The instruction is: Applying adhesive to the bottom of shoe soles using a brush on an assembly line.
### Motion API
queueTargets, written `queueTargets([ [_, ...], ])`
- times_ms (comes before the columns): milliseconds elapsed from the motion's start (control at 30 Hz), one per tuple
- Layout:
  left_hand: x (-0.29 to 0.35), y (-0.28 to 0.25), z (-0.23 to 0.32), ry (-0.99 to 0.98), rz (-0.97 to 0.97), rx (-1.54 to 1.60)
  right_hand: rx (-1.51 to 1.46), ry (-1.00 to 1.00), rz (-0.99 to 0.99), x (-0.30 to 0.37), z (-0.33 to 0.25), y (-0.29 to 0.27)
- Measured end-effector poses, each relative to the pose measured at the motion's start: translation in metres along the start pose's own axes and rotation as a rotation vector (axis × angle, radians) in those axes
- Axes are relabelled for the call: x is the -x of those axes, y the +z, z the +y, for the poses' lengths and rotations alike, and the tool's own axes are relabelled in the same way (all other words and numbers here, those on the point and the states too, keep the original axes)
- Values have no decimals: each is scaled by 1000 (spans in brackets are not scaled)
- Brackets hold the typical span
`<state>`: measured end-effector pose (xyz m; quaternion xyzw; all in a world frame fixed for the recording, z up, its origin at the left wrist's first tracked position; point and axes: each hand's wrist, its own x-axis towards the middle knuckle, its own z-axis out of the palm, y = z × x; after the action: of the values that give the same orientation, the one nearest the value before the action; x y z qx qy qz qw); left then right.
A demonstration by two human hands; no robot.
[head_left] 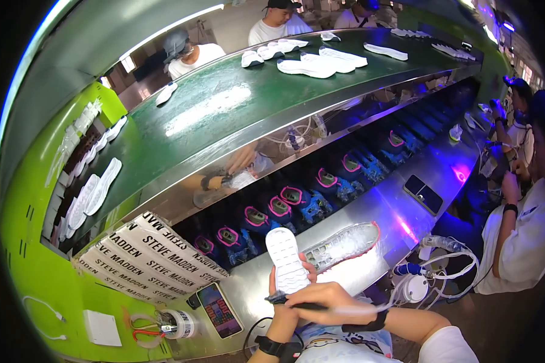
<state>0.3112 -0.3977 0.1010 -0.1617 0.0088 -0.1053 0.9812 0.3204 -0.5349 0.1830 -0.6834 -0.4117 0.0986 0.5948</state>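
My left hand [309, 267] holds a white shoe sole [284, 257] upright over the metal bench, its fingers wrapped round the sides. Wavy ridges mark the face of the sole. Just below it, my right hand [330, 297] is closed round a slim black-handled tool [307, 306], which looks like a brush; its tip points left, across my left wrist. Whether the tip touches anything is hard to tell. Right behind the sole, a grey shoe upper [339, 247] with a pink edge lies on its side on the bench.
Pink-rimmed dark shoes [255, 216] stand in a row under the green conveyor [224, 109], which carries white soles [321, 63]. Phones [221, 310] [422, 193] lie on the bench. A white pot [415, 288] with hoses is at right, a printed carton [154, 257] at left. Co-workers stand around.
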Motion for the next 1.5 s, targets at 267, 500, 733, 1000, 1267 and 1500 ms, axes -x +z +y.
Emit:
queueTargets([
  [267,-12,15,21,23,-17,-453,-402,436,-57,-11,-3,-34],
  [500,-27,49,29,-255,109,-704,-188,40,-250,-26,-15,-65],
  [733,-48,89,17,-441,428,-855,-51,-26,-351,-16,-21,-80],
  [1000,-50,99,7,-525,518,-1420,131,1,-221,1,-14,-122],
  [1267,-69,209,35,-280,-237,-468,-542,-86,432,0,-49,-124],
  [1500,-190,295,-14,139,-145,-1530,-423,95,733,17,-20,-130],
])
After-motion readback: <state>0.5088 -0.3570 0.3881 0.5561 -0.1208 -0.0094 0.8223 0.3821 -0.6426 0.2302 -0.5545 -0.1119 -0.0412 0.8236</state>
